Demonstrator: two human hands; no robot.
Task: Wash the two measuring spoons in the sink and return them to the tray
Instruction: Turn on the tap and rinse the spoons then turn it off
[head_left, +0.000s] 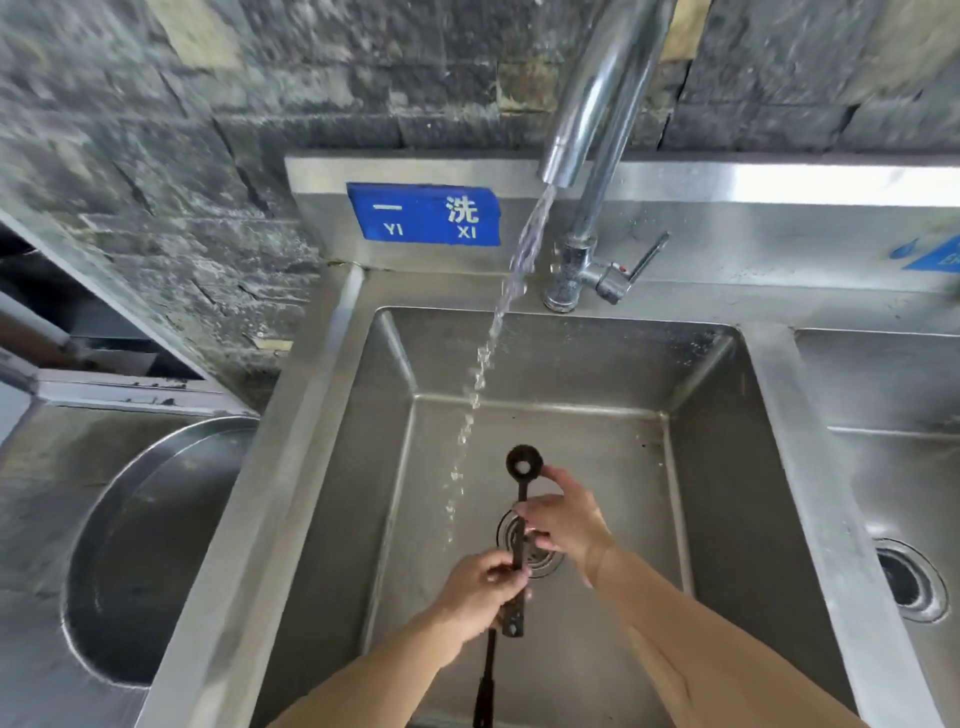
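Note:
A black measuring spoon (524, 462) is held upright over the drain (543, 558) of the steel sink (395, 467), bowl at the top. My left hand (480, 592) grips the lower part of its handle. My right hand (566, 522) pinches the handle just below the bowl. A second black spoon (485, 686) hangs down from under my left hand, its top end hidden by the fingers. The water stream (511, 280) from the faucet (597, 104) falls just left of the upright spoon. A round steel tray (101, 499) lies on the counter to the left.
The faucet lever (647, 260) stands at the back rim. A second basin (909, 467) with its own drain lies to the right. A blue sign (423, 213) is stuck on the splashback, with a dark stone wall behind it.

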